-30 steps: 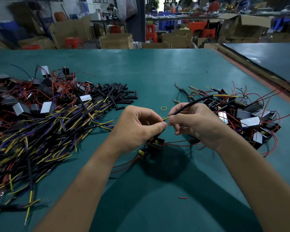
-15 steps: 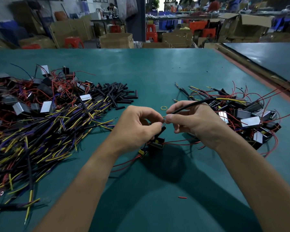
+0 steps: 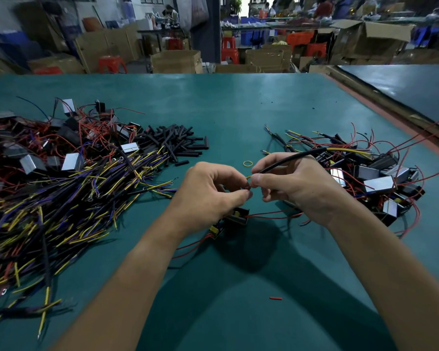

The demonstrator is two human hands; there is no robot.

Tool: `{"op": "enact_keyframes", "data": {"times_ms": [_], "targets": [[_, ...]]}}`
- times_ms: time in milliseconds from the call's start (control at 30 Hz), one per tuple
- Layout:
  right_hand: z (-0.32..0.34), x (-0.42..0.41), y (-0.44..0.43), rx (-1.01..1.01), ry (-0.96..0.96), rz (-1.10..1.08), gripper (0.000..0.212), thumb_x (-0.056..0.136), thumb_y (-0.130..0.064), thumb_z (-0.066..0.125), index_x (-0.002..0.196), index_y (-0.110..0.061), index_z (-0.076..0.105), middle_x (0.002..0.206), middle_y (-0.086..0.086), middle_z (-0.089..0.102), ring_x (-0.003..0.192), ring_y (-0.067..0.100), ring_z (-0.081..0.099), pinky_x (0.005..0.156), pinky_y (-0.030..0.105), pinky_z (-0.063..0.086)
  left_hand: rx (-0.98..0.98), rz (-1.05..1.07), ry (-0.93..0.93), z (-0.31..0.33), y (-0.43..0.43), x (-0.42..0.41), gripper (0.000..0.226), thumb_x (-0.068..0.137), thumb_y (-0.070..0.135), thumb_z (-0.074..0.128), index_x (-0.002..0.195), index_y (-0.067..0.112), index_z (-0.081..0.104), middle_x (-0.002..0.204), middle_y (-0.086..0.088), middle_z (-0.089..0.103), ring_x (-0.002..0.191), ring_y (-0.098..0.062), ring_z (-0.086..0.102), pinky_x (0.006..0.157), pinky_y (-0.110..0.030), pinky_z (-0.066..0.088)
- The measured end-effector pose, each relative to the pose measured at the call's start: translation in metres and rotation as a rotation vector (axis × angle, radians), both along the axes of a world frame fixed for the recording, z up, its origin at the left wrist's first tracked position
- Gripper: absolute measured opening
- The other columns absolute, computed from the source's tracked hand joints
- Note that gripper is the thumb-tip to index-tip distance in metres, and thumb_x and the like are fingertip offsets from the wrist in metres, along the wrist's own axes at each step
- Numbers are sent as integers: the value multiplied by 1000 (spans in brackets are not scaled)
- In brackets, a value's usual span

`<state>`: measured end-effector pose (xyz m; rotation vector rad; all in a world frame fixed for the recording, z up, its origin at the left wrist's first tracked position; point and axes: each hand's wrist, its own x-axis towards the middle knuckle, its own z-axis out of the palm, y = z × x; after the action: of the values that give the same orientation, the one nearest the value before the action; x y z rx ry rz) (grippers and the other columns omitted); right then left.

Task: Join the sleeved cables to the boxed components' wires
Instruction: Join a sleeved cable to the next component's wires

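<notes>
The right hand (image 3: 297, 188) pinches the yellow tip of a black sleeved cable (image 3: 289, 162), and the left hand (image 3: 213, 196) pinches a thin wire end (image 3: 248, 186) against it, likely so the two can be twisted together. The boxed component (image 3: 236, 217) lies on the table (image 3: 238, 110) just under the left hand.

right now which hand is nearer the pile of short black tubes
Left. The left hand is just below-right of the black tube pile; the right hand lies farther right, past the left hand.
</notes>
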<state>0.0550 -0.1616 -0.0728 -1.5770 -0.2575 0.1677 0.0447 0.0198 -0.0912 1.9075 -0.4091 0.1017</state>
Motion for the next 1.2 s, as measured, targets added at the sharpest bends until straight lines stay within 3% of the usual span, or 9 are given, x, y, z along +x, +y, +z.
{"op": "enact_keyframes", "data": {"times_ms": [100,233,367,633,833,1200], "targets": [[-1,0,1,-35,-46,-24,12,82,5,70,80,-6,66,61,7,65,51,14,54,52,22,52,-26,-8,35,0,1,2,6,74,20,76,75,14,76,61,0,68,50,-16,56,50,-43,52],[-1,1,0,-59,-60,-31,12,80,4,72,79,-6,67,59,5,63,51,12,55,53,22,53,-75,-53,77,1,0,0,10,80,8,76,74,16,76,61,3,69,49,-9,59,49,-23,49],[-1,1,-1,-46,-51,-24,12,80,4,73,80,-6,67,60,7,63,51,14,56,53,22,53,-107,-96,130,2,0,-1,12,83,4,72,77,14,76,61,2,69,48,-6,60,48,-17,47],[0,0,-1,0,-21,8,13,83,8,67,80,-5,64,53,3,60,50,14,53,52,21,52,-105,-2,44,-6,-8,-3,8,76,7,80,79,11,74,47,-3,60,36,-14,50,43,-19,40],[-1,0,-2,-7,-28,0,13,82,7,69,80,-5,65,54,4,60,51,13,54,53,22,52,-166,-81,189,-2,-6,-2,10,79,1,76,88,2,73,58,-5,68,41,-16,60,41,-17,43],[-1,1,-1,-25,-36,-13,10,83,3,69,79,-6,66,53,3,58,51,13,54,53,21,52,-159,-127,256,2,-2,-2,7,85,3,70,91,5,73,65,-7,71,46,-15,61,47,-19,47]]}}
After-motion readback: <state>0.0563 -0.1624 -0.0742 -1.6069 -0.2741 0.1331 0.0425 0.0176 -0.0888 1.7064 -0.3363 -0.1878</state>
